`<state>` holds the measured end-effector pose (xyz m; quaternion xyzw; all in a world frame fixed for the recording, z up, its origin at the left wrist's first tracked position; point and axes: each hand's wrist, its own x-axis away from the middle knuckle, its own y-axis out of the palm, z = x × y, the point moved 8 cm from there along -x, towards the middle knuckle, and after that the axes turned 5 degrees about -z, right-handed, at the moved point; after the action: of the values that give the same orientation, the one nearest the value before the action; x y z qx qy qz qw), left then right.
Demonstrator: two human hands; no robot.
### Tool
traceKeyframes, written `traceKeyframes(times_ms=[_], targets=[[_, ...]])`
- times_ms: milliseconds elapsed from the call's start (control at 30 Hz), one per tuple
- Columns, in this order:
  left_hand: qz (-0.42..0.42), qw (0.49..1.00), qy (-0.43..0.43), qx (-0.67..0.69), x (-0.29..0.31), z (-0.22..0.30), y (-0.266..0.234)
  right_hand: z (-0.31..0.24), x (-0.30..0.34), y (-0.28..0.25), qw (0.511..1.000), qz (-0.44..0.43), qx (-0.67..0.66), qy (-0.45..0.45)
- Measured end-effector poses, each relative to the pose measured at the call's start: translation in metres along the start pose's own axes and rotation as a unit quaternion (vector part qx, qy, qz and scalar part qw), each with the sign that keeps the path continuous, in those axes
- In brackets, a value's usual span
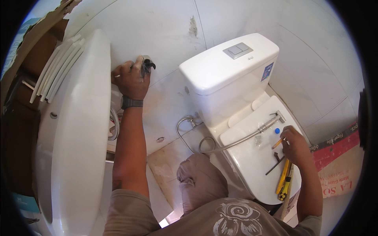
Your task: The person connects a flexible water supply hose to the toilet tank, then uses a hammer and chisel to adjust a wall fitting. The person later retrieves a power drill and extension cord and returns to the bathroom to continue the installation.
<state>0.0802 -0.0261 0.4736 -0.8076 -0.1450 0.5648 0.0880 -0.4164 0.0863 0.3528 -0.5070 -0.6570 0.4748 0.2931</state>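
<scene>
While the body is crouched between basin and toilet, both arms are stretched out to opposite sides.

Left hand: the left hand point(130, 78) is raised to the wall tile point(165, 31), fingers closed around a small metal valve point(147, 63) with a dark handle; the valve is pressed against the tile beside the basin rim.

Wrist: a dark watch point(131, 102) is worn on the left wrist, and a ring is seen on one finger.

Right hand: the right hand point(296, 146) is laid on the closed toilet lid point(244, 157), fingertips pinched together on a pencil point(278, 143) that points left across the lid.

Lid contents: a blue cap point(277, 130) is seen just beside the pencil; a chrome spray head point(271, 121) with its braided hose point(220, 146) is stretched across the lid's upper part; a yellow knife point(284, 179) is laid near the lid's right edge under the right wrist; a thin dark tool point(275, 165) is set just left of the knife.

Cistern: a white cistern point(224, 74) with a twin flush button is stood against the wall behind the lid.

Basin: a white basin point(75, 129) is seen at the left, with white pipes point(55, 70) laid along its far side.

Floor: a bare patch of floor point(165, 169) is shown between basin and toilet; a red and tan sack point(338, 161) is propped at the right.
</scene>
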Motion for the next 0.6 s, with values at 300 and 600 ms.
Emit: traceKeyframes(times_ms=[300, 600], targets=[[-0.037, 0.999, -0.018, 0.020, 0.003, -0.004, 0.006, -0.160, -0.068, -0.055, 0.886, 0.165, -0.375, -0.217], [-0.011, 0.999, -0.010, 0.038, -0.002, 0.000, -0.001, -0.284, -0.154, -0.029, 0.882, 0.182, -0.286, -0.329]])
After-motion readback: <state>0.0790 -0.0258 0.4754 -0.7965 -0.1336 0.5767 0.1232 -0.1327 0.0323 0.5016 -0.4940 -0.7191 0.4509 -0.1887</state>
